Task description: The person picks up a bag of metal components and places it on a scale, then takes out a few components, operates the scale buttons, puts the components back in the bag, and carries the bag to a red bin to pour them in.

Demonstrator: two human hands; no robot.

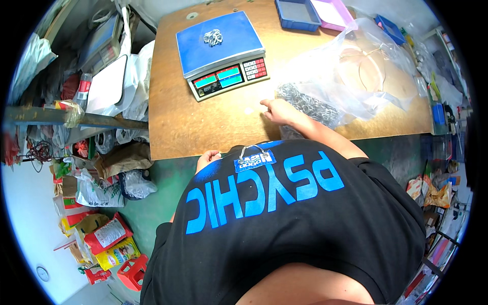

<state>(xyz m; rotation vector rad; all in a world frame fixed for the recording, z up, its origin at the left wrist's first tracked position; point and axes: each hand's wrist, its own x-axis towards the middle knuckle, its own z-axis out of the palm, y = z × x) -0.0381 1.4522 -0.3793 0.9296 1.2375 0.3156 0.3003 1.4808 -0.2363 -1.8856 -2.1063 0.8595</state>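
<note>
At eleven o'clock: one metal-ring heap [213,37] on one scale [231,57]. At two: one ring bag [351,96]. My right hand [280,111] beside it, index out, rest curled; left hand [207,158], nine, half hidden. Either's hold: can't tell.

The black, blue-lettered T-shirt [284,223] partly hid the bare left hand [207,159] from me; I couldn't count the tiny silvery metal pieces [305,101]; the upper edge cropped the pink plastic tray [333,14].
</note>
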